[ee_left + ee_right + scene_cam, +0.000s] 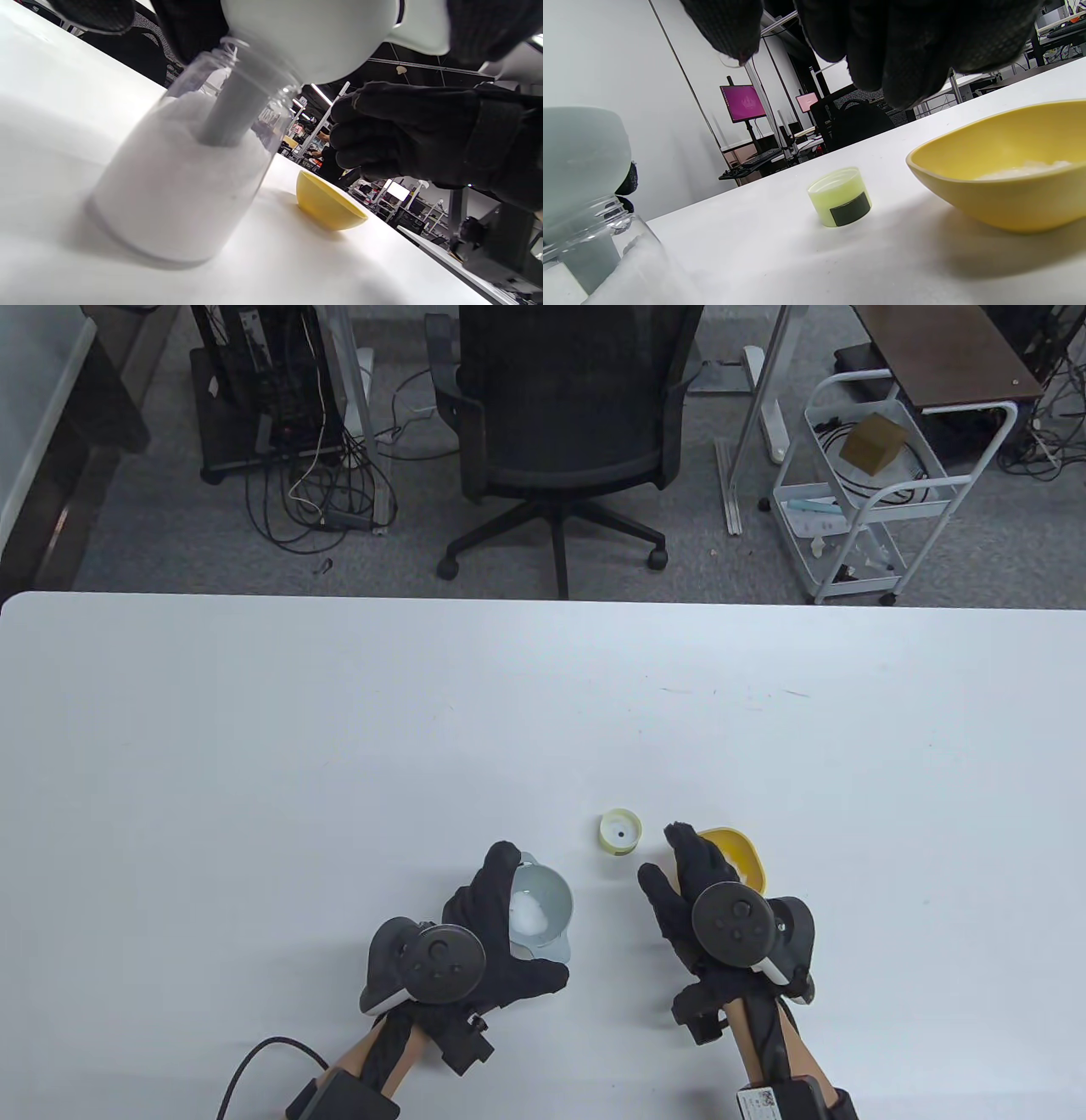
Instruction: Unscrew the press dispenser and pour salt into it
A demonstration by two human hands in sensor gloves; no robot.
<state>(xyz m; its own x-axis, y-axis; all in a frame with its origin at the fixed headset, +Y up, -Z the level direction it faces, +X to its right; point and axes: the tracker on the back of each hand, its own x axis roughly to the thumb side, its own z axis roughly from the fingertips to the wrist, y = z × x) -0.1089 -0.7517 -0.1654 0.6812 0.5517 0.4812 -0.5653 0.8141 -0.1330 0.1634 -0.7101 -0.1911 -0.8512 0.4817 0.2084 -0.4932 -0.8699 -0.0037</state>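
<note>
A clear dispenser bottle [178, 186], mostly full of white salt, stands on the white table [254, 746]. A pale grey funnel [540, 909] with some salt in it sits in the bottle's neck. It also shows in the left wrist view [314, 34] and the right wrist view [581, 148]. My left hand [492, 929] holds the funnel by its rim. The unscrewed yellow-green cap [619, 831] lies upside down on the table, also in the right wrist view [840, 197]. A yellow bowl [740, 855] with salt sits to the right. My right hand [691, 882] hovers above it, fingers loosely spread and empty.
A black office chair [564, 415] stands beyond the table's far edge, with a white trolley [874, 483] to its right and a computer rack [267, 390] to its left.
</note>
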